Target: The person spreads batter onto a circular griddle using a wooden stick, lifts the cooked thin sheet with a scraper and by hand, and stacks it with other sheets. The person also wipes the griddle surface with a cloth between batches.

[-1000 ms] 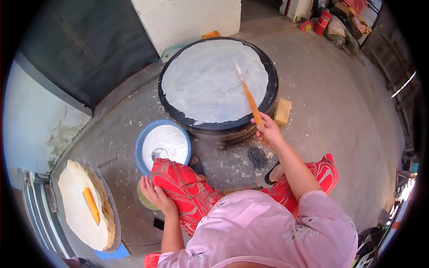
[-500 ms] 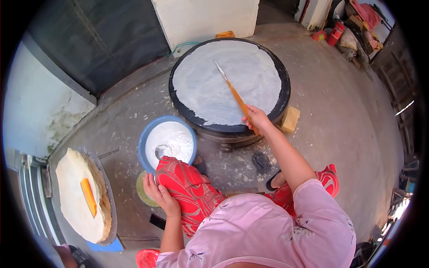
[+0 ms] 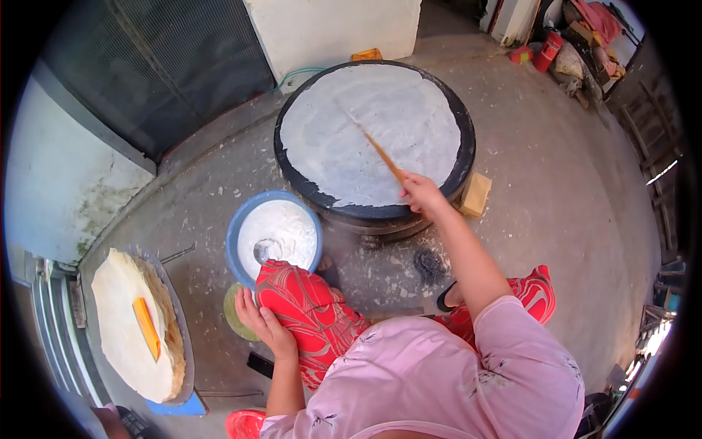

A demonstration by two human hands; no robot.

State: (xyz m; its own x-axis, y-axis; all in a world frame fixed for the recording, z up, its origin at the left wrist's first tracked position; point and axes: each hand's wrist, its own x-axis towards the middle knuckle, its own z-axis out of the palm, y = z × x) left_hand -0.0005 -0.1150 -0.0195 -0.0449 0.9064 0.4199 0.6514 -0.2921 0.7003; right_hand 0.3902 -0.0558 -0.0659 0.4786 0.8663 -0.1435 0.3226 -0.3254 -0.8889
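A thin, pale layer of batter (image 3: 329,154) covers most of the round black griddle (image 3: 468,139). My right hand (image 3: 422,194) is closed round the handle end of a long wooden spatula (image 3: 382,151), whose whitish blade lies over the batter near the middle. My left hand (image 3: 267,322) rests against my left knee, fingers stretched out and holding nothing. Just beyond that knee is a blue basin (image 3: 232,245) of white batter (image 3: 289,230), with a round ladle (image 3: 265,251) in it.
At the left, a stack of thin pale sheets (image 3: 124,329) carries a yellow-orange scraper (image 3: 146,326). A wooden block (image 3: 476,194) sits right of the griddle. A black phone (image 3: 259,364) and a dark scouring mesh (image 3: 428,265) lie on the floor.
The spatula's blade has swung from the right part of the griddle towards its middle and left, with my right hand moving along. My left hand stays by the knee. The view has shifted slightly.
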